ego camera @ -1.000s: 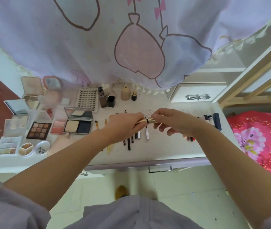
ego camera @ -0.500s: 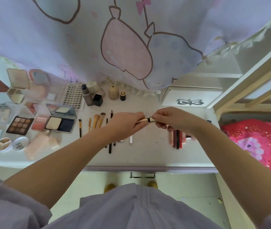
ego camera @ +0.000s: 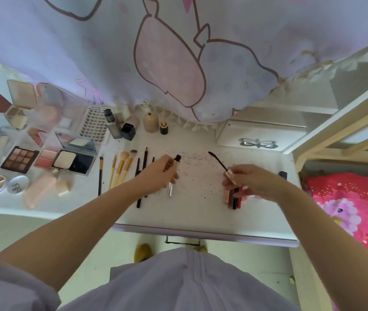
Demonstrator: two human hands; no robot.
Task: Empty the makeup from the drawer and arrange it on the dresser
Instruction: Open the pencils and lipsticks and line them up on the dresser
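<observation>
Over the white dresser (ego camera: pixel 201 212) my left hand (ego camera: pixel 160 173) holds a gold mascara tube (ego camera: pixel 176 161) with its dark open neck pointing up. My right hand (ego camera: pixel 252 182) pinches the gold cap of the mascara wand (ego camera: pixel 217 161), its black brush pointing up and left, apart from the tube. Brushes (ego camera: pixel 120 167) and pencils (ego camera: pixel 141 176) lie in a row left of my left hand. Lipsticks (ego camera: pixel 234 196) lie under my right hand. Palettes (ego camera: pixel 19 159) and compacts (ego camera: pixel 74 159) fill the left side.
Bottles (ego camera: pixel 113 124) and small jars (ego camera: pixel 150 122) stand at the back under a hanging cartoon cloth (ego camera: pixel 178 52). A white box with a bow handle (ego camera: pixel 259 136) sits at back right. A drawer handle (ego camera: pixel 182 242) shows under the front edge. A red bedspread (ego camera: pixel 353 209) lies right.
The mascara was held closed between both hands; now the wand is pulled out of the tube and my hands have moved apart, left hand with tube, right hand with wand.
</observation>
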